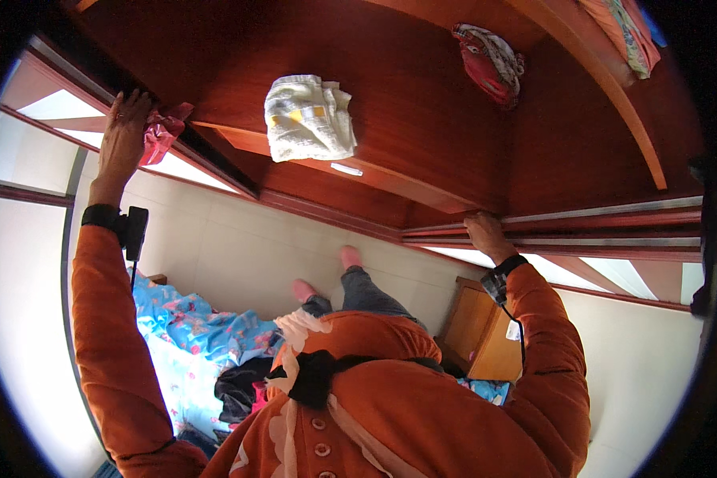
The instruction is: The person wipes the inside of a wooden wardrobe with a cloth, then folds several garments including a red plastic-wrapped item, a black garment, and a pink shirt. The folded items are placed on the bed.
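Observation:
My left hand point(128, 131) rests on the edge of a wooden wardrobe's door at the left, beside a crumpled red plastic bag point(162, 134); whether the fingers grip the bag is hard to tell. On the right, my right hand point(485, 233) has its fingers curled at the front edge of the wardrobe shelf point(424, 185), near the sliding door. Between the hands, a folded white towel point(309, 119) with yellow and grey marks lies at the shelf's front edge. A crumpled red and checked cloth point(491, 66) is farther back on the right.
A small white strip point(346, 169) is on the shelf's front face. Patterned fabric point(630, 42) sits at the upper right. Below are a bed with blue floral bedding point(197, 328), dark clothing point(242, 382) on it, and a wooden cabinet point(475, 322) by the right arm.

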Action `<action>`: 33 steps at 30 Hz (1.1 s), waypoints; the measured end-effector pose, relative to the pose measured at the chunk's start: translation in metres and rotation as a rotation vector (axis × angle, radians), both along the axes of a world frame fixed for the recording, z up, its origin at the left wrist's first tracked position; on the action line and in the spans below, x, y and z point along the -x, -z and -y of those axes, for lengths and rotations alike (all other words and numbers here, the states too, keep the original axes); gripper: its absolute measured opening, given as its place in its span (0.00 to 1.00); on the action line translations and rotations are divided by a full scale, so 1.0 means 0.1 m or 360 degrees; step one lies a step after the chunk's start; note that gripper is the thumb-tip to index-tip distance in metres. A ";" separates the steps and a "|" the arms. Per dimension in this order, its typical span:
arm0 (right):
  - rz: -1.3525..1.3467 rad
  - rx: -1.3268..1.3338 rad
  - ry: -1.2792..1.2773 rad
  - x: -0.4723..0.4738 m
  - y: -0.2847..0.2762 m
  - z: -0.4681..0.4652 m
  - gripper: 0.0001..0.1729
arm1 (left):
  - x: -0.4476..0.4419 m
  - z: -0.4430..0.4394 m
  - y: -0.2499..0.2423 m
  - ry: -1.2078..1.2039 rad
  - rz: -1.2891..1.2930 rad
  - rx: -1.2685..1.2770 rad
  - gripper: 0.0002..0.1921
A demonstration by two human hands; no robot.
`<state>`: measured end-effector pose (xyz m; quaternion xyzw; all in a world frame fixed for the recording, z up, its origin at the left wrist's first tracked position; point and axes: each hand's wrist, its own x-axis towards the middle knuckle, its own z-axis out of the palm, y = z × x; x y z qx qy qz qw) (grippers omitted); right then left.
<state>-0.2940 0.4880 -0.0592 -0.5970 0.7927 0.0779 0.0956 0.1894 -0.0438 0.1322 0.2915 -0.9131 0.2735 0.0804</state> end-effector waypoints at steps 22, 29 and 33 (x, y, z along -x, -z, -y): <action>0.4523 0.1394 0.2410 -1.88 0.97 2.63 0.07 | -1.46 -2.51 1.67 -0.0904 -0.1286 -0.2069 0.11; 0.4100 0.1923 0.2628 -1.89 0.98 2.52 0.07 | -2.57 -3.72 1.84 -0.1576 -0.1697 -0.2034 0.15; 0.3921 0.1875 0.2512 -1.99 0.92 2.61 0.08 | -2.71 -3.97 1.77 -0.1497 -0.1780 -0.2232 0.15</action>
